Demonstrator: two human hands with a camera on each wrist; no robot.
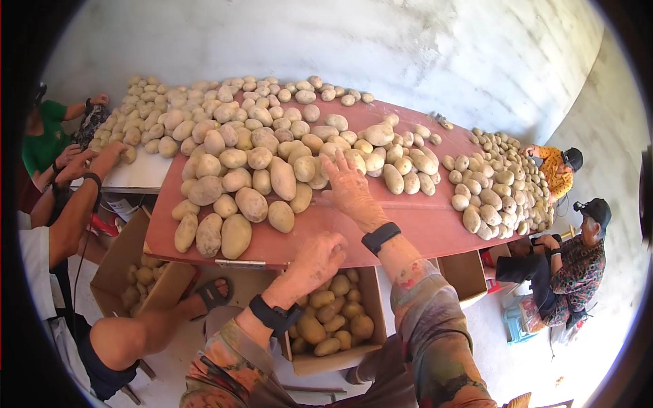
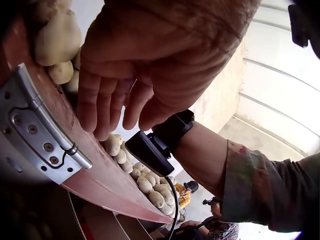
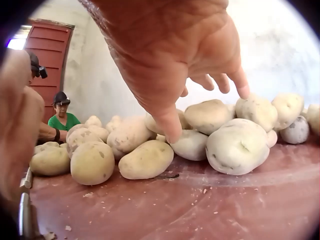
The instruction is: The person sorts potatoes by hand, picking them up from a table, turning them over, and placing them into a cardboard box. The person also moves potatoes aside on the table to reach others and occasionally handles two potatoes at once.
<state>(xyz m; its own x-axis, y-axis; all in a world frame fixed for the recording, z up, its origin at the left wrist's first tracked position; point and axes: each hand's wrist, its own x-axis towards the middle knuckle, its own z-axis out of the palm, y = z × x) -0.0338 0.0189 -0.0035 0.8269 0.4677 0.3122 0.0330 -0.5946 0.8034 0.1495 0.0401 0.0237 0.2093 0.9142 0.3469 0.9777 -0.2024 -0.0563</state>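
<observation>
My right hand [image 1: 352, 194] reaches over the front of a big heap of potatoes [image 1: 282, 178] on the reddish-brown tabletop [image 1: 408, 234]. In the right wrist view its fingers are spread, with the thumb's tip right at a pale potato [image 3: 191, 145] and the fingertips just over others. Nothing is gripped in it. The left hand [image 1: 315, 262] hangs at the table's near edge, empty, its fingers loosely bent downward in the left wrist view. Below it stands a cardboard box [image 1: 343, 362] holding several potatoes [image 1: 332, 316].
A metal hinge [image 2: 45, 135] sits on the table's front edge. Another cardboard box [image 1: 112, 282] with potatoes stands at the left, near a seated person's leg [image 1: 146, 333]. People sit at both ends. More potatoes [image 1: 500, 183] lie at the right.
</observation>
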